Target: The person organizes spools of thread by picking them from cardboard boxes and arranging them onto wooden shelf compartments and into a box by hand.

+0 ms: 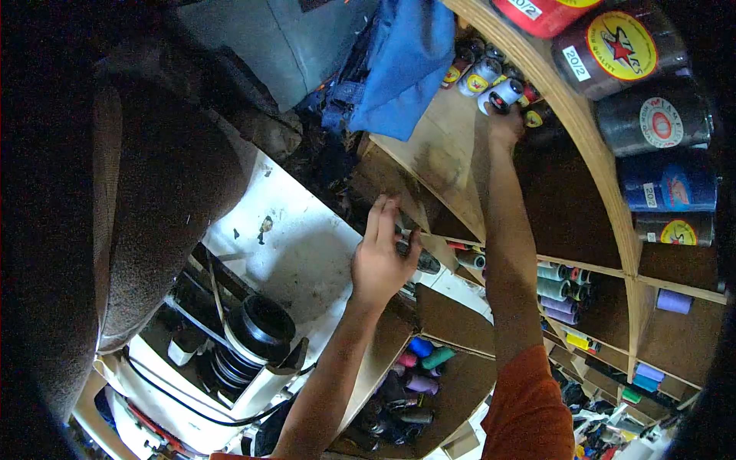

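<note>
My right hand (506, 125) reaches up to the back of a wooden shelf compartment. Its fingers are curled at a pale grey thread spool (488, 100) with a dark, red-marked end, one of several thread spools (481, 77) grouped there. My left hand (379, 261) hangs above the edge of the white machine table, fingers stretched and thumb apart. A dark object (429, 263) shows behind its thumb; I cannot make out its kind or whether the hand touches it.
Large thread cones (622, 47) line the curved wooden shelf edge (571, 96) at the right. Blue cloth (406, 65) hangs over the shelf's left side. A white sewing machine (253, 391) stands lower left on the white table (295, 211). Coloured spools (422, 383) fill a lower compartment.
</note>
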The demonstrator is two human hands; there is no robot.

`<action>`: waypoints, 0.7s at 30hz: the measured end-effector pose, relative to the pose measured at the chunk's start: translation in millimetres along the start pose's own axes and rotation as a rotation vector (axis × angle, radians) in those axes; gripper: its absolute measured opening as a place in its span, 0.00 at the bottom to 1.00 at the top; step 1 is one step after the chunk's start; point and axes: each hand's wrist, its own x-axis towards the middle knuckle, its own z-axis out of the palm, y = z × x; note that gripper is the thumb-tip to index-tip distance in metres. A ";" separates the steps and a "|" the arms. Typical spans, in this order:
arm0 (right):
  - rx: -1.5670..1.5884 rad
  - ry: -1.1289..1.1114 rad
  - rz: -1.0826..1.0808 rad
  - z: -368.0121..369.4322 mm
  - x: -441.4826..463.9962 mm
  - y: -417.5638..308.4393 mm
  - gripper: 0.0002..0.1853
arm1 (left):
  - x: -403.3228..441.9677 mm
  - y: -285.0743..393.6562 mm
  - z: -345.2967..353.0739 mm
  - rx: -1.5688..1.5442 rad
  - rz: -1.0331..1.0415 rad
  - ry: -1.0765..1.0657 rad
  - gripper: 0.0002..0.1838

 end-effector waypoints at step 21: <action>1.017 -1.300 0.882 -381.8 -325.5 -99.7 0.27 | -5.8 -29.6 -2.8 0.195 0.254 0.048 0.17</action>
